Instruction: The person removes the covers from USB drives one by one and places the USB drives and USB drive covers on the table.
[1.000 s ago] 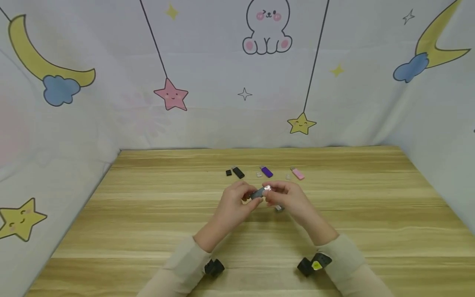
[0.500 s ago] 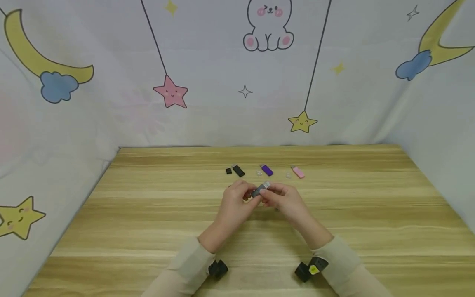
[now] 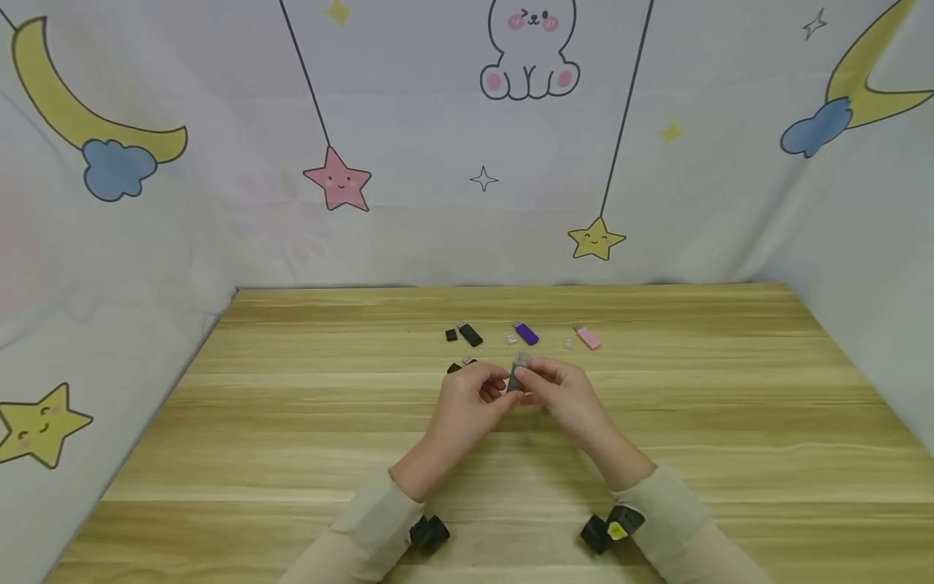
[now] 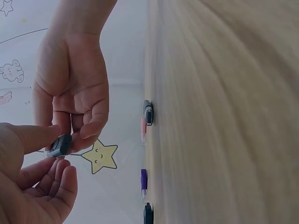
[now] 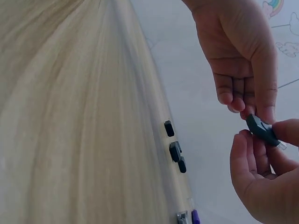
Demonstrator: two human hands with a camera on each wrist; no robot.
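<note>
Wooden bench (image 3: 292, 454): left hand (image 3: 467, 397) and right hand (image 3: 565, 395) pinch a gray USB stick (image 3: 514, 380); purple stick (image 3: 527, 333) lies toward far edge.

No readable text; yellow wrist sticker (image 3: 618, 530) too small.

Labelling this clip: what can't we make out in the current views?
Head: near black stick, mostly hidden behind the left hand.
Head: small object behind the right hand; only a sliver shows.
Head: whether the clear cap is fully seated on the grey stick; too small.
Left wrist: dark stick, cut off by the bottom edge.
Right wrist: purple stick, cut off by the bottom edge.
</note>
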